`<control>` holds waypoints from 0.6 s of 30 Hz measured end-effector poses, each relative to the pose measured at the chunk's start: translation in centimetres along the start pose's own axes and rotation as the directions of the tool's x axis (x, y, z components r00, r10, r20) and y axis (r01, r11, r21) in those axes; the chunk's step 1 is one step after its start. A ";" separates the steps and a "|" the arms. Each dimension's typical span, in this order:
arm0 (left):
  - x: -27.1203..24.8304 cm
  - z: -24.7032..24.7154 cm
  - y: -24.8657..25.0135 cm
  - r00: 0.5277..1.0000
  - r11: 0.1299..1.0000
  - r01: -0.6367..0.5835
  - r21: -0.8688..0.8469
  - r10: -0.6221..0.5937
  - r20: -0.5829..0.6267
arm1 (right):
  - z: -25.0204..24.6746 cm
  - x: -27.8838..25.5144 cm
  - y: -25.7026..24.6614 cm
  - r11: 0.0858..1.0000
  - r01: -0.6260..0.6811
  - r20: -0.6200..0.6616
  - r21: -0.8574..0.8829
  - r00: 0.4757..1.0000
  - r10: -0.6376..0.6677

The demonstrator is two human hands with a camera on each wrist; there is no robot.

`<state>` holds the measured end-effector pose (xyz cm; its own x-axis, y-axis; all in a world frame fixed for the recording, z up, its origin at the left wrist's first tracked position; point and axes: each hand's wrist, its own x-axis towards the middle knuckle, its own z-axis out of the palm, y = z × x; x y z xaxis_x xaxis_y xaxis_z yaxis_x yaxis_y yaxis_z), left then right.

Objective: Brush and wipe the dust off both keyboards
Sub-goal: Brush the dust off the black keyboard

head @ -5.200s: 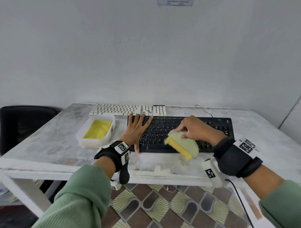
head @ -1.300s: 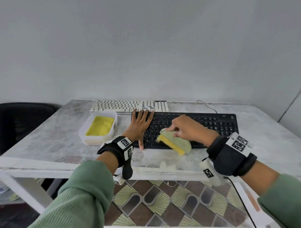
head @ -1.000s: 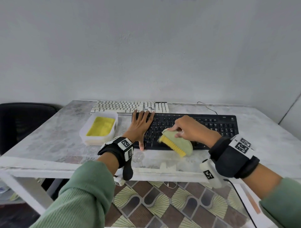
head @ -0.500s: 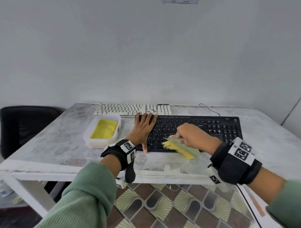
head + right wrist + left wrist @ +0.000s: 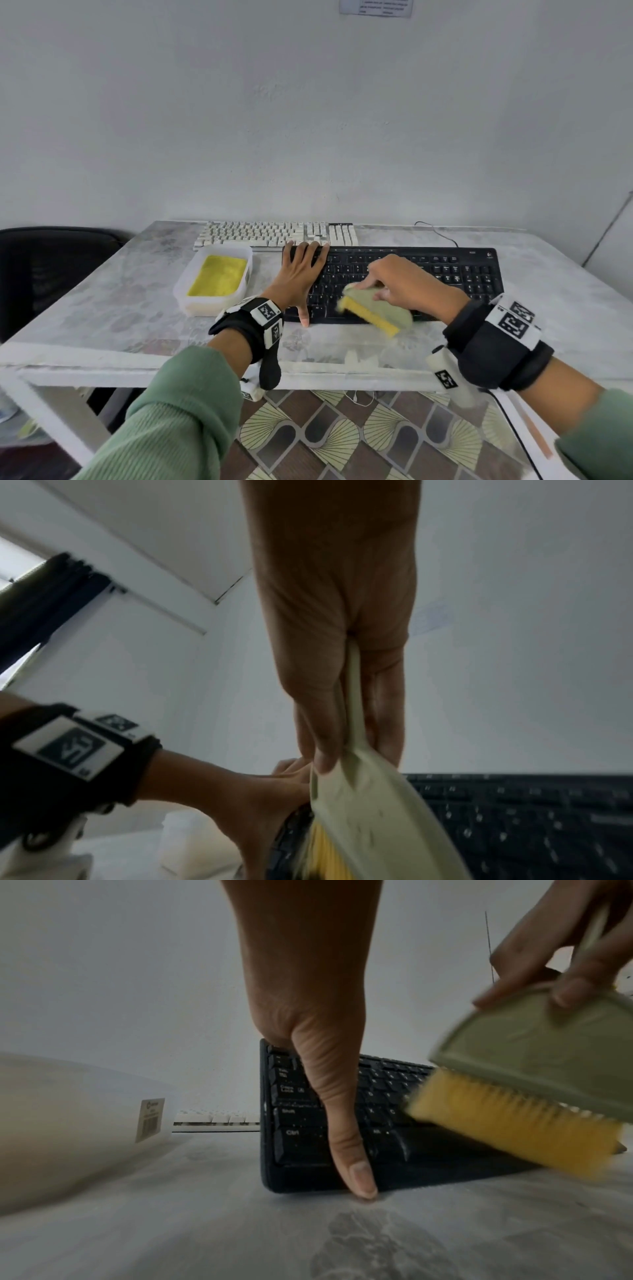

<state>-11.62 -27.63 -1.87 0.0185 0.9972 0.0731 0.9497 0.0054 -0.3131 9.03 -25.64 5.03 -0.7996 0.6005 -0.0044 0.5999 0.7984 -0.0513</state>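
The left hand (image 5: 298, 274) lies flat, fingers straight, on the black keyboard (image 5: 445, 274). At its 3 o'clock, the right hand (image 5: 407, 284) grasps the brush (image 5: 380, 310).

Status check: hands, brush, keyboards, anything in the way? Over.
Left hand flat on black keyboard, steadying. Right hand grips brush, bristles over front keys. White keyboard behind, untouched. Tub at left, not in the way.

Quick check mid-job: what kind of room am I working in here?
Probably a plain office or workroom: two keyboards, black and white, on a dusty table, a black chair beside it, bare walls.
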 end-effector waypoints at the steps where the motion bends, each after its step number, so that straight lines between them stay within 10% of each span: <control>1: 0.0 0.0 -0.1 1.000 1.000 -0.004 -0.002 0.004 -0.001 | 0.0 0.3 -0.3 0.999 0.012 -0.032 0.036 0.999 -0.010; 18: 0.0 0.0 -0.1 1.000 1.000 -0.008 0.005 0.008 0.006 | -0.3 0.1 -0.2 0.994 -0.081 0.020 -0.067 0.996 0.083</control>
<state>-11.68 -27.59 -1.88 0.0242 0.9976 0.0646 0.9480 -0.0024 -0.3183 8.78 -25.73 5.38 -0.7474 0.6637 -0.0288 0.6636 0.7480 0.0158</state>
